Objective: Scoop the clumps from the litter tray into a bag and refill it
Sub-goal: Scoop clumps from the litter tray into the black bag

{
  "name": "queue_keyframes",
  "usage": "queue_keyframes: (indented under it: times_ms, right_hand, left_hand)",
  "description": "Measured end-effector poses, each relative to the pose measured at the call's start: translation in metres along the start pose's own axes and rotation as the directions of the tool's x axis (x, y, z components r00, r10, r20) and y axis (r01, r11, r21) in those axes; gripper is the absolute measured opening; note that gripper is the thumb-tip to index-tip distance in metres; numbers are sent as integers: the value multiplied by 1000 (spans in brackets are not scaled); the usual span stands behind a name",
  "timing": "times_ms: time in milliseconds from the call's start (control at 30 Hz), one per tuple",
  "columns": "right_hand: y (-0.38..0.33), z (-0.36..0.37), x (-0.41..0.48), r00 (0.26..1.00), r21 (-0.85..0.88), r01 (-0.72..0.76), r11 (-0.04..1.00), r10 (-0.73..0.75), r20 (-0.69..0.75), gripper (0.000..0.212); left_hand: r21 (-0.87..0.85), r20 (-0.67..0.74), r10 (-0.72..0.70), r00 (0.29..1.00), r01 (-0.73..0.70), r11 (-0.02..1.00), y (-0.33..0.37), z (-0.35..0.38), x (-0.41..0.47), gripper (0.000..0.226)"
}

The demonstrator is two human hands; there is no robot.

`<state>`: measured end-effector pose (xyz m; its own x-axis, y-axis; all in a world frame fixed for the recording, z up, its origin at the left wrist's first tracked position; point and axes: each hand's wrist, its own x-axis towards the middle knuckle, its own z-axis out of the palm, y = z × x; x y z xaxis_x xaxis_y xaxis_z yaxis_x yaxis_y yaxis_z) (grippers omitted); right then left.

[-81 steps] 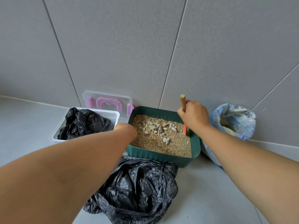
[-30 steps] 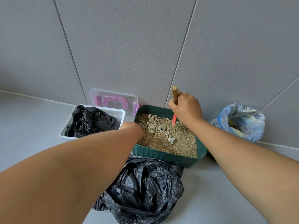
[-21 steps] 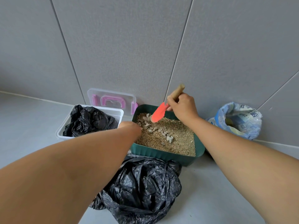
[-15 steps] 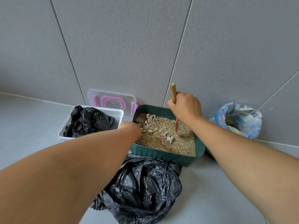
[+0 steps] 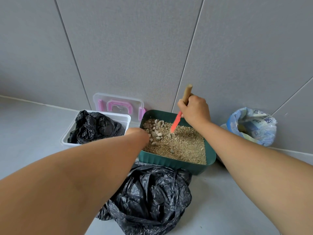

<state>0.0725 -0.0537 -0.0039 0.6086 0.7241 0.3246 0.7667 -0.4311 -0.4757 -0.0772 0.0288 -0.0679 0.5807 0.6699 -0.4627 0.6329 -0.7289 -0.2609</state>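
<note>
A person is crouching over a green litter tray (image 5: pixel 169 163) that is sitting on a grey floor (image 5: pixel 25 129) against a grey panelled wall (image 5: pixel 135 48). The right hand (image 5: pixel 194 110) is wrapping its fingers round the wooden handle of a scoop (image 5: pixel 176 122), above the tray's far edge. The scoop's red blade is slanting down, and its tip is meeting the sandy litter (image 5: pixel 186 146) near the middle of the tray. Pale clumps (image 5: pixel 155 128) are lying gathered in the tray's far left corner, with a few loose ones trailing toward its middle.

The left hand (image 5: pixel 138 133) is reaching to the tray's left rim. Its fingers are hidden behind the wrist, so one cannot tell whether it is gripping the rim or only resting there.

A crumpled black bag (image 5: pixel 152 197) is slumping on the floor directly in front of the tray, touching its near wall. To the tray's left a white tub (image 5: pixel 71 131) is holding another black bin liner (image 5: pixel 94 126). Behind the tub, a clear lid (image 5: pixel 118 106) with pink clasps is leaning against the wall. To the tray's right a blue-and-white litter sack (image 5: pixel 252 126) is standing with its mouth open.
</note>
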Motion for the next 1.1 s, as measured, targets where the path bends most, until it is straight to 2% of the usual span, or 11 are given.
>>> queue_keyframes:
  times_ms: [67,133,233,333,433,533,667,800,900,967,1100]
  right_hand:
    - [1,2,-3,996,-192,91,977,-87,27,24]
    - [5,5,-5,990,-257,139,956,-127,64,22]
    - [7,12,-7,986,-210,147,967,-127,108,24]
    - [6,17,-6,990,18,61,998,-63,125,27]
    - [-1,16,-1,998,188,-37,982,28,49,30]
    - [-3,13,1,999,-7,34,999,-34,-12,28]
    - [7,17,-7,997,-171,72,983,-65,50,23]
    - [11,18,-8,997,-144,46,988,-37,64,25]
    - [10,17,-6,997,75,-48,996,44,58,28]
    - [7,15,-3,996,147,-85,986,85,1,29]
    - [1,8,-1,999,-108,9,994,-14,-50,26]
  left_hand:
    - [-6,-8,-4,1000,4,1000,0,1,1,34]
    - [-5,-11,2,1000,-2,1000,0,1,2,34]
    - [7,-4,5,1000,-5,1000,0,2,3,34]
    - [10,-6,15,1000,-15,1000,-1,3,4,35]
    - [9,-7,11,1000,-11,1000,-1,3,4,35]
    - [7,-16,17,1000,-17,1000,-1,4,5,34]
    - [-1,-22,18,1000,-18,1000,-1,4,7,33]
    - [4,-27,18,999,-18,1000,-2,5,8,33]
    - [15,-18,30,999,-29,999,-1,5,7,33]
    - [12,-6,31,1000,-31,999,-2,4,7,33]
    - [0,0,22,1000,-22,1000,-2,3,5,32]
